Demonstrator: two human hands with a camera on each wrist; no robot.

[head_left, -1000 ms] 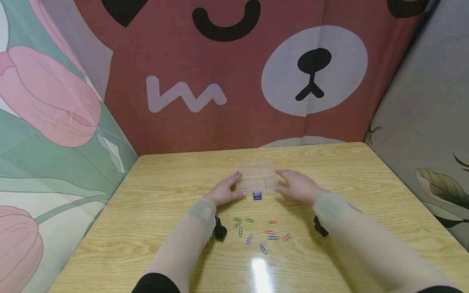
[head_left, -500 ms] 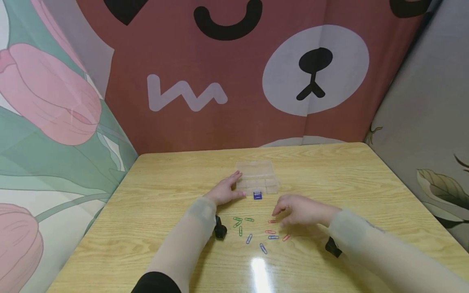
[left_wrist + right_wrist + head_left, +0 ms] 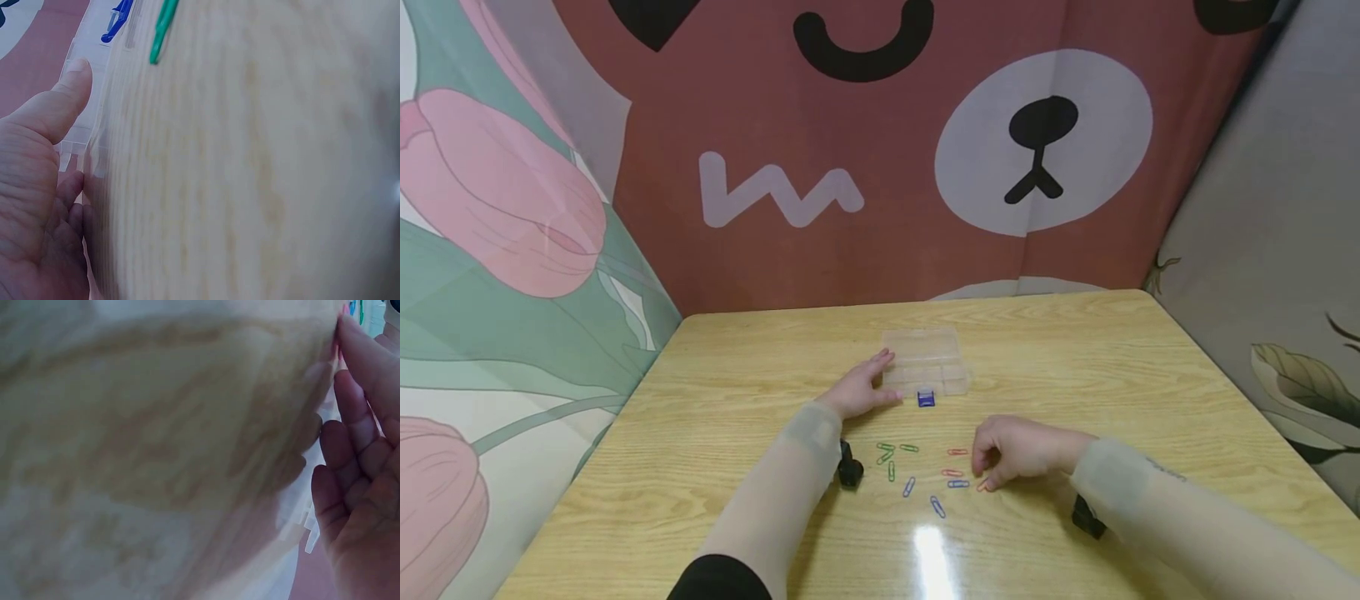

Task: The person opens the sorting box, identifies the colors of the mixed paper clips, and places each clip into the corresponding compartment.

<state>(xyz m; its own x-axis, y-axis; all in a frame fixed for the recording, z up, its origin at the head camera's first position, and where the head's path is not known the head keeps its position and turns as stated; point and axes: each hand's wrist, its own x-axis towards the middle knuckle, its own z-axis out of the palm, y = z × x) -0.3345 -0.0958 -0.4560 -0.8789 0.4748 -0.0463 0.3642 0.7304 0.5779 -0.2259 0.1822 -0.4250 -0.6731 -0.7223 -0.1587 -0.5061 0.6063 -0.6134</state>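
Observation:
A clear plastic compartment box [image 3: 922, 358] stands with its lid raised towards the back of the table; a blue latch [image 3: 926, 398] is on its front. My left hand [image 3: 857, 392] rests against the box's left side, thumb along the front corner, fingers fairly straight. In the left wrist view the thumb [image 3: 69, 94] lies against the clear plastic. Lower right, my right hand [image 3: 1018, 450] pinches the rightmost red paper clip [image 3: 982, 485] at the tabletop with thumb and forefinger. The fingertips partly hide this clip. Two other red paper clips [image 3: 952, 472] lie just left of it.
Several green paper clips [image 3: 891, 472] lie in front of my left hand. Blue paper clips [image 3: 937, 507] are scattered nearer the front of the wooden table [image 3: 737, 450]. Printed cloth [image 3: 850, 267] hangs behind the table and along both sides.
My right hand has left the box's right side and come down towards me to the rightmost red paper clip, its fingers closing in. The left hand has stayed at the box.

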